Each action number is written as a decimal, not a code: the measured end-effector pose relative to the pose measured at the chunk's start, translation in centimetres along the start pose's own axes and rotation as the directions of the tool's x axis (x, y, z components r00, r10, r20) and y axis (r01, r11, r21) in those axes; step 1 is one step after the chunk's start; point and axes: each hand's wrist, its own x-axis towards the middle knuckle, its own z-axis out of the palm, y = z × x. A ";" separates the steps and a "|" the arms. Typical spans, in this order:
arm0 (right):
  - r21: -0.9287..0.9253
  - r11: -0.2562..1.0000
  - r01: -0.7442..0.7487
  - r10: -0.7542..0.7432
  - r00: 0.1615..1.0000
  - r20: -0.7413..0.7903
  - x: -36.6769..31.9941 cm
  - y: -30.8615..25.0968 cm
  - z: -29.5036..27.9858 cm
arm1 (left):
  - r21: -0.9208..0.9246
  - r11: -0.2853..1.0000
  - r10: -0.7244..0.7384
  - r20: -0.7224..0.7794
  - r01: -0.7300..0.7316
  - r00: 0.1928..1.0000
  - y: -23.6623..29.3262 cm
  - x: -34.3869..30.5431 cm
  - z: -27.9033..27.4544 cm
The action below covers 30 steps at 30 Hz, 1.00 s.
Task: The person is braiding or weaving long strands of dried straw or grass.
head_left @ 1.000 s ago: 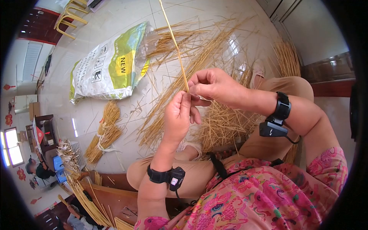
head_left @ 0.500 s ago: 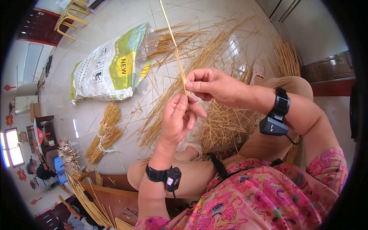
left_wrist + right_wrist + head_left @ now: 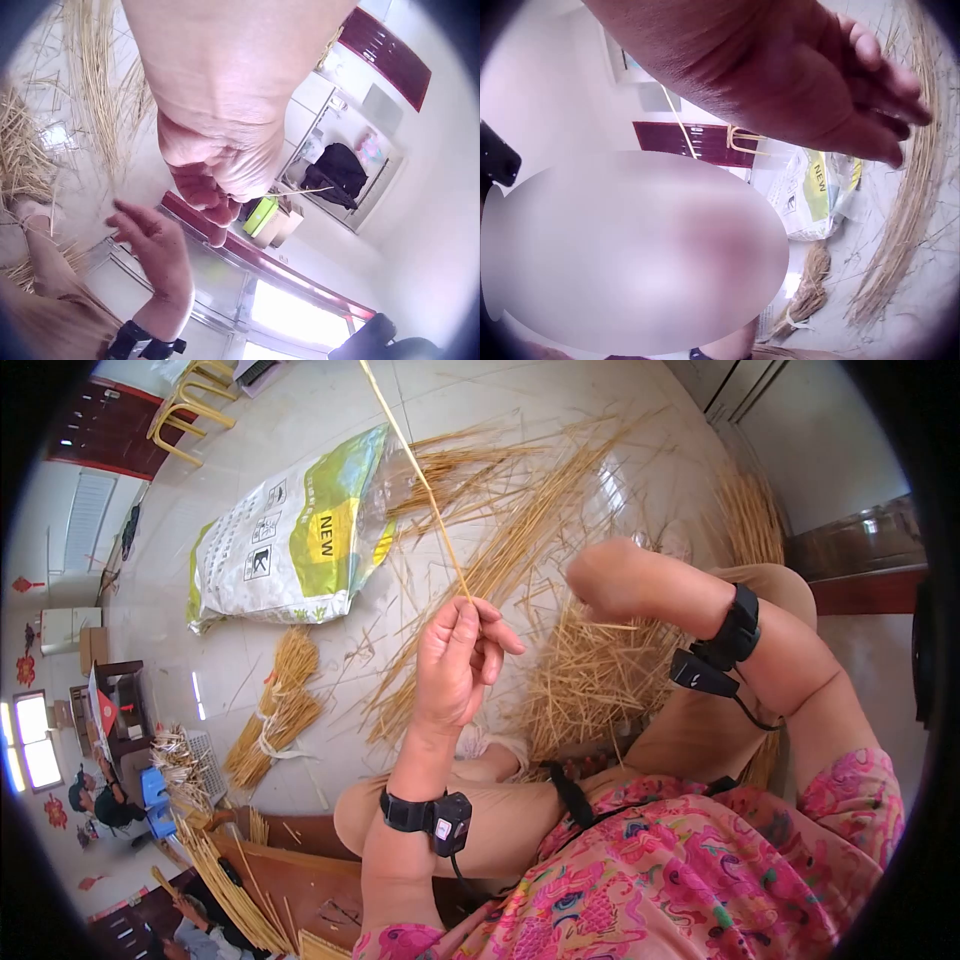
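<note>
Between thumb and forefinger, my left hand (image 3: 455, 660) pinches the lower end of one long straw stalk (image 3: 418, 470). The stalk rises slanting to the upper left, slightly bent partway up. My right hand (image 3: 612, 580), blurred by motion, is apart from the stalk, above a heap of short straw pieces (image 3: 590, 685). In the right wrist view the right hand (image 3: 817, 90) has its fingers loosely extended, with nothing in them. The left wrist view shows the left hand (image 3: 221, 150) with curled fingers and a thin bit of stalk (image 3: 307, 190) sticking out.
Long loose straws (image 3: 530, 525) lie across the tiled floor. Beyond them is a white and green bag (image 3: 270, 540), with a tied straw bundle (image 3: 275, 705) nearer. More straw (image 3: 750, 515) stands at the right by a cabinet. A wooden bench (image 3: 310, 875) is at lower left.
My right hand has let go of the stalk and swung away to the right. The stalk stays in my left hand and now leans further left.
</note>
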 end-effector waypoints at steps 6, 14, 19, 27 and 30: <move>0.868 0.429 0.248 0.204 0.910 -0.361 1.1 0.2 -4.4 | 0.207 0.968 -0.145 -0.010 0.144 0.989 -1.3 -0.1 0.7; 0.854 0.289 0.433 0.308 0.802 -0.511 2.1 1.3 -3.8 | 0.561 0.814 -0.218 0.055 0.150 0.975 -2.6 -0.2 1.0; 0.877 0.354 0.325 0.220 0.882 -0.416 1.4 0.0 -3.1 | 0.698 0.691 0.100 0.165 -0.188 0.981 -4.7 0.8 0.6; 0.928 0.209 0.310 0.147 0.928 -0.343 1.1 -3.2 0.3 | 0.566 0.824 0.001 -0.068 0.038 0.998 -2.1 0.9 1.5; 0.950 0.137 0.281 0.131 0.945 -0.298 1.0 -3.6 1.4 | 0.459 0.888 0.081 -0.104 -0.025 0.991 -2.6 1.1 1.3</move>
